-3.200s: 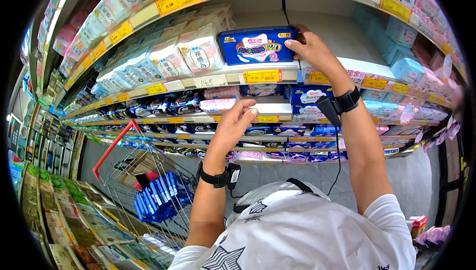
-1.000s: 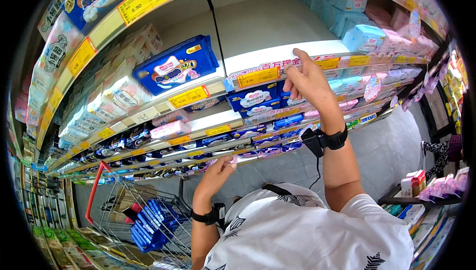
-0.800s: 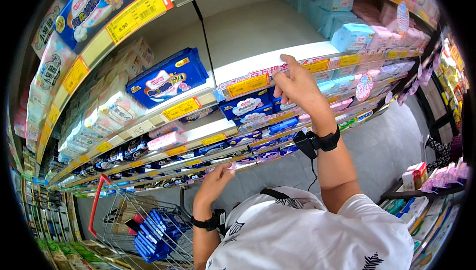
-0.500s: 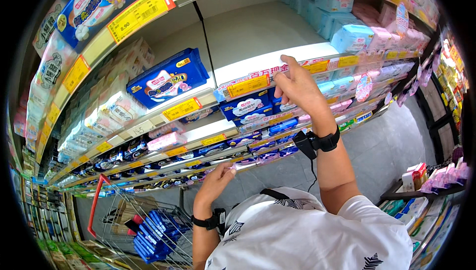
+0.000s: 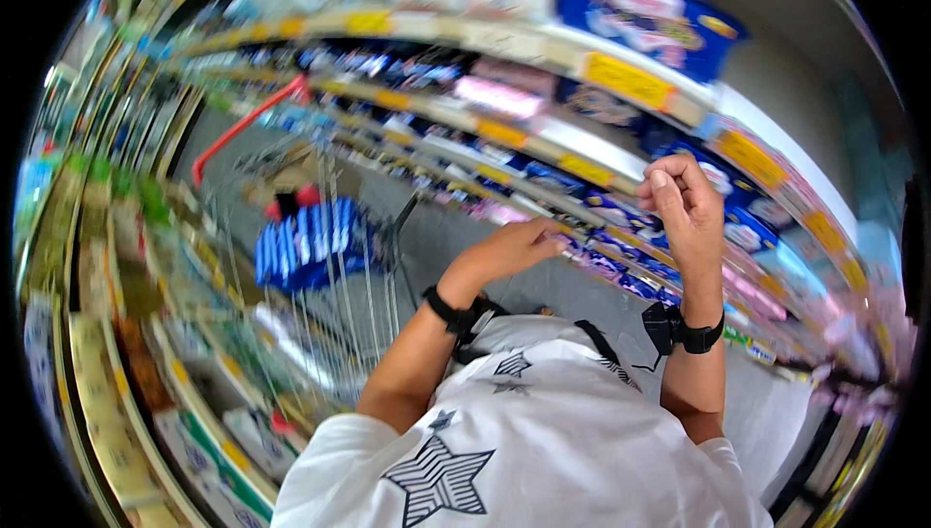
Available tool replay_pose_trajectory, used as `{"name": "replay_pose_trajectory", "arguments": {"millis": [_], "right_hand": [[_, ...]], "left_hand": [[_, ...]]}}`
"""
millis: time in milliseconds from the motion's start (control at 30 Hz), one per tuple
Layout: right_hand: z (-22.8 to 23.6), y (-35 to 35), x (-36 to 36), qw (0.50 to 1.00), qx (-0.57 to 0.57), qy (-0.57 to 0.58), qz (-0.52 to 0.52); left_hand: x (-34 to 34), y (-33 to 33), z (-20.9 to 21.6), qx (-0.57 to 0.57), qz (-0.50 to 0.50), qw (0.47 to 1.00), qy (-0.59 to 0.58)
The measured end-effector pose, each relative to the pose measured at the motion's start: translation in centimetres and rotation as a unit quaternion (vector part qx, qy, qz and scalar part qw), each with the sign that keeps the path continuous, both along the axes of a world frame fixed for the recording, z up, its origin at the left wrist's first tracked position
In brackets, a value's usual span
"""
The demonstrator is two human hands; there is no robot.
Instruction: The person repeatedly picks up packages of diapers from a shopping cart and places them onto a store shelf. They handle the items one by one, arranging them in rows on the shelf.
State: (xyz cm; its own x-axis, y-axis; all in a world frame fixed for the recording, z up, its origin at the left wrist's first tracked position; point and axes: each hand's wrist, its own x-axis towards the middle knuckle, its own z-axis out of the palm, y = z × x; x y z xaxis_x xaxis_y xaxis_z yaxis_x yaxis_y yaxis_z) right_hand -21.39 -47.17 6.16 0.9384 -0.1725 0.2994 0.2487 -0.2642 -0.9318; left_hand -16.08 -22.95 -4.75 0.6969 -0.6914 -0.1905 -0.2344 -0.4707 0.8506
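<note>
My left hand point(image 5: 506, 251) hovers in front of the lower shelves, its fingers bent inward and pressed together. Whether the fingertips hold anything small cannot be made out. Farther right, my right hand point(image 5: 687, 206) is raised with the fingers curled against the thumb, and nothing shows in it. Behind that hand are blue soft packs point(image 5: 745, 227) on a shelf. A larger blue pack point(image 5: 645, 16) lies on the shelf above. To the left of my left hand, a wire shopping cart point(image 5: 250, 128) with a red handle carries several blue packs point(image 5: 315, 242).
Long shelves with yellow price tags point(image 5: 628, 80) curve along the far side, stocked with pink point(image 5: 499, 96) and blue packs. More stocked shelving point(image 5: 107, 402) runs down the left. Grey floor point(image 5: 436, 237) lies between the cart and shelves.
The view has turned left, bringing the cart and left shelving further in. My right hand has drawn back from the shelf edge, its pointing finger now curled. My left hand stays closed.
</note>
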Motion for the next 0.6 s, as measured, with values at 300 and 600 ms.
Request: {"name": "replay_pose_trajectory", "arguments": {"millis": [300, 600], "right_hand": [[-7.2, 12.9, 5.5, 0.938, 0.007, 0.228, 0.261], [-8.6, 23.4, 10.0, 0.889, -0.039, 0.27, 0.367]], "left_hand": [[2.6, 15.5, 1.3, -0.154, 0.273, 0.949, 0.009], [4.1, 41.2, -1.0, -0.116, 0.591, 0.797, -0.044]]}}
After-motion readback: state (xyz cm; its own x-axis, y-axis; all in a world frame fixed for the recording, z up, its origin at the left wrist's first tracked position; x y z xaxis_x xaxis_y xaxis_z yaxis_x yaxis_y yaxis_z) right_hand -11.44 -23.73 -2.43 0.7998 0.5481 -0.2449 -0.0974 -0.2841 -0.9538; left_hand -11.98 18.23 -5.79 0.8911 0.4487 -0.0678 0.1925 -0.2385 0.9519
